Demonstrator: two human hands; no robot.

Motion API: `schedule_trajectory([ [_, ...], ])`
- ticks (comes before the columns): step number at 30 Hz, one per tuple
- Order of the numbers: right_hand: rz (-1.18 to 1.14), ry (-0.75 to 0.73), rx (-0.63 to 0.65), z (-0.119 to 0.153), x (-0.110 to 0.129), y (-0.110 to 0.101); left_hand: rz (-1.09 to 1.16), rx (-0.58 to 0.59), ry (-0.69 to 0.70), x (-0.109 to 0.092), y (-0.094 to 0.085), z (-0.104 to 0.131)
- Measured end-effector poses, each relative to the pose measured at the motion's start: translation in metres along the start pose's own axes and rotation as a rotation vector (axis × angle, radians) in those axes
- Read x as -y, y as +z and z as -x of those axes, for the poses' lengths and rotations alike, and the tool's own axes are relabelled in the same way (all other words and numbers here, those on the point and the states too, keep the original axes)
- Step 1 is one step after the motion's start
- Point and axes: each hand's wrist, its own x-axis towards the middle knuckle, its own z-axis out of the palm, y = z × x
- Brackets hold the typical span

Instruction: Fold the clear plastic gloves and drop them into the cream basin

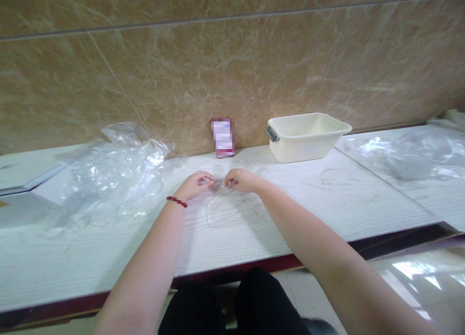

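Observation:
A thin, see-through plastic bag [218,213] lies on the white table in front of me, its outline faint against the wood grain. At its far edge my left hand [198,185], with a red bead bracelet on the wrist, pinches the film between thumb and fingers. Just across from it, my right hand [242,180] is curled and pinches the same film, its fingertips turned to the left. A small gap separates the two hands, and clear plastic shows between them. The exact grip of the fingertips is hard to make out.
A heap of crumpled clear plastic bags [119,175] lies to the left, beside a white box [29,206]. A cream plastic tub [303,148] with a grey handle stands back right. A phone [223,137] leans on the marble wall. More clear plastic [417,153] lies far right.

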Motion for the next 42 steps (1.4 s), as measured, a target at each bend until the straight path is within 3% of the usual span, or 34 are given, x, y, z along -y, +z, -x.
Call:
schedule_trajectory([
  [3, 0.049, -0.026, 0.094, 0.002, -0.002, -0.006, -0.193, 0.151, 0.071, 0.000, -0.004, 0.003],
  [7, 0.117, 0.023, 0.217, 0.004, -0.001, -0.013, -0.357, 0.312, 0.053, -0.002, -0.005, 0.006],
  [13, 0.185, 0.171, 0.206, 0.007, -0.006, -0.016, -0.456, 0.437, -0.048, 0.001, -0.009, 0.008],
  [20, 0.171, 0.181, 0.179, 0.011, -0.012, -0.014, -0.475, 0.479, -0.080, -0.001, -0.010, 0.009],
  [23, 0.175, 0.277, 0.193, 0.013, -0.012, -0.023, -0.490, 0.502, -0.079, -0.003, -0.010, 0.008],
  [26, 0.229, 0.433, 0.117, 0.022, -0.015, -0.042, -0.500, 0.522, -0.078, -0.005, -0.011, 0.008],
  [31, 0.314, 0.638, 0.071, 0.044, -0.040, -0.065, -0.501, 0.511, -0.085, -0.007, -0.012, 0.008],
  [36, 0.284, 0.781, -0.038, 0.057, -0.067, -0.053, -0.493, 0.494, -0.078, -0.005, -0.012, 0.009],
  [42, 0.138, 0.744, -0.108, 0.059, -0.071, -0.043, -0.505, 0.486, -0.053, -0.004, -0.010, 0.010],
])
